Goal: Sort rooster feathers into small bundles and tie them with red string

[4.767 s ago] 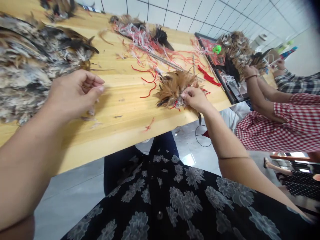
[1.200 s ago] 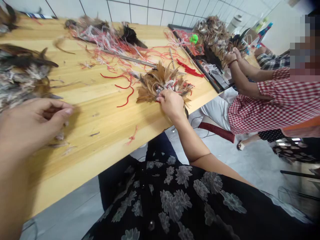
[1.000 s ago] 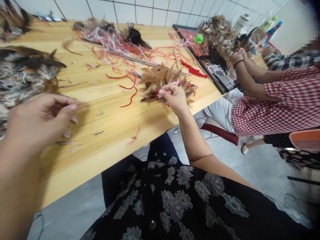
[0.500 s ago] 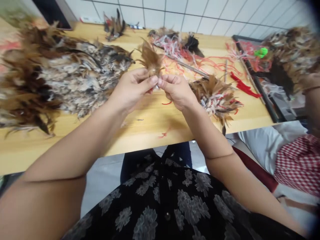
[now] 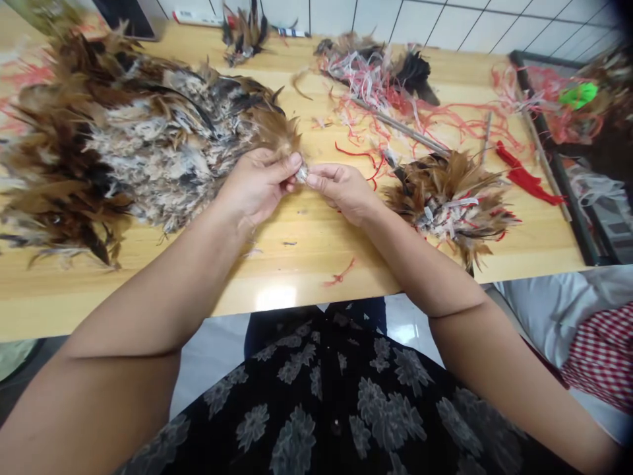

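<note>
My left hand (image 5: 260, 181) pinches a small bundle of brown feathers (image 5: 279, 135) by its pale quill end, between thumb and fingers. The feather tips lean up and left, over the edge of a large pile of feather bundles (image 5: 163, 152). Close against the quill end, my right hand (image 5: 343, 191) is closed in a pinch; its thumb tip is beside the quills. What lies between those fingers is hidden, though a bit of red shows beneath them. To the right of that hand lies a smaller heap of brown feather bundles (image 5: 452, 198) with red and white ties.
Red and white strings (image 5: 366, 79) tangle behind my hands, near a thin rod (image 5: 403, 125). A red strip bundle (image 5: 527, 175) lies by a dark-framed tray (image 5: 558, 165). Markers (image 5: 198, 18) rest along the tiled wall. Another person's checkered clothing (image 5: 603, 356) shows at right.
The feather bundle has tipped from upright to leaning left in my left hand. Both hands remain close together. The view has shifted, so the table's things appear farther right.
</note>
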Demonstrator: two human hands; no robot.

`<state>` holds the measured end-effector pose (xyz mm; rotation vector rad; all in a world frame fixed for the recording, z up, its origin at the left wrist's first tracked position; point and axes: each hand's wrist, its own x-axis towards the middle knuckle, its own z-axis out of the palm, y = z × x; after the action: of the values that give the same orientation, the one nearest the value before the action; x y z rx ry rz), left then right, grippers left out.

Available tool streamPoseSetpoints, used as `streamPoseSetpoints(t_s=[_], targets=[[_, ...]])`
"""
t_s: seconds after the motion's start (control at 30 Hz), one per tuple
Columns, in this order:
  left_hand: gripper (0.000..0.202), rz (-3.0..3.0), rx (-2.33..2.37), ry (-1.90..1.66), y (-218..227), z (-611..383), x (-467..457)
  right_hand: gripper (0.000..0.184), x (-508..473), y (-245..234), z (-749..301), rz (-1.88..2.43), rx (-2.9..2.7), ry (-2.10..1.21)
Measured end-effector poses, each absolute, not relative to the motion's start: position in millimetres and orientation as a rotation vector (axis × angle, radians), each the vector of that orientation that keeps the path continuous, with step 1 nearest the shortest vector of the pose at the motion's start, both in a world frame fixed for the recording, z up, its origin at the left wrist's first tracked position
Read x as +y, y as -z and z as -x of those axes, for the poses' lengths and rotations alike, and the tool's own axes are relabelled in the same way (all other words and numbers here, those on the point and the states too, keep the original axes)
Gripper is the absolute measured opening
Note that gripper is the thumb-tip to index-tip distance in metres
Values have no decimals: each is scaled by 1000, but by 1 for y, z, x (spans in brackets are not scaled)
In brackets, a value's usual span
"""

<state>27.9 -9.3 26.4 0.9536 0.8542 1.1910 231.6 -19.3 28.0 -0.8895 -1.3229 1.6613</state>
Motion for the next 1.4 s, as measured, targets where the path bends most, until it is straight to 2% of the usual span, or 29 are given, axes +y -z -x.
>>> streamPoseSetpoints(t_s=[0.13,0.27,0.4,0.67,0.8,1.1,1.4], targets=[[42,-984,852,-1237,-17,-26,-10,74,-13,-14,-237,810,-1390,-1629],[38,-970,792,-1139,-24,-23,-11,76,-10,-9,-236,754,-1383,-1637],[43,-946,782,-1047,-30,-25,-13,72,-17,-16,-231,801,-1240,-1642],[51,-977,867,-1103,-34,-33,-20,62,-27,-31,-221,872,-1213,-1666],[45,-897,921,-1111,-39,-35,-22,66,-27,-30,-223,779,-1210,-1712],[52,-915,810,-1106,-20,-36,-16,61,-24,-20,-218,815,-1283,-1613],[42,-718,777,-1104,-51,-49,-37,61,-19,-10,-214,760,-1248,-1601]])
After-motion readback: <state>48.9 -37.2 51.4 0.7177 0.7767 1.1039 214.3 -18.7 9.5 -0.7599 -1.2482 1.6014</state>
